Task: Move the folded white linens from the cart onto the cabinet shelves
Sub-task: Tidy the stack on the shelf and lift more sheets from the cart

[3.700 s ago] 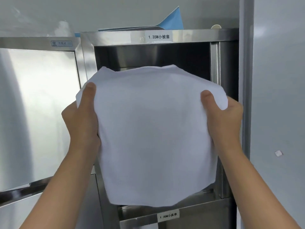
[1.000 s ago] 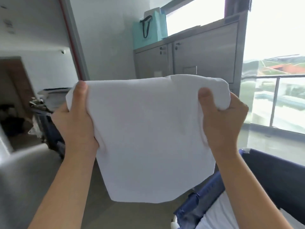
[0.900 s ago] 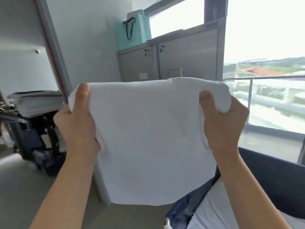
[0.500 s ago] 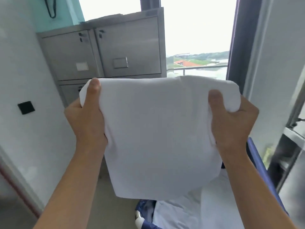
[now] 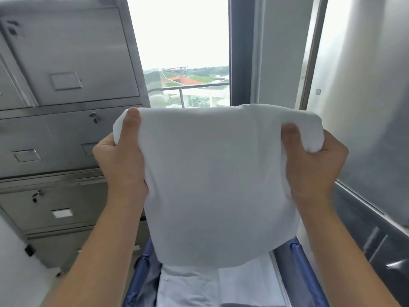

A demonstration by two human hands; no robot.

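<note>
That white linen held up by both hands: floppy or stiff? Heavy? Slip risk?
Likely floppy: the white linen hangs and bulges below the left hand and right hand, bunching at the right thumb. Probably light for its size, since gripping the top corners alone carries it. Slip risk seems low: it looks like matte fabric, creased where pinched.

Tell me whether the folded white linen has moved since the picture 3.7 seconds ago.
Yes. The folded white linen, gripped by the left hand and right hand, was before the open steel cabinet shelf; now it hangs above the blue cart beside the window.
</note>
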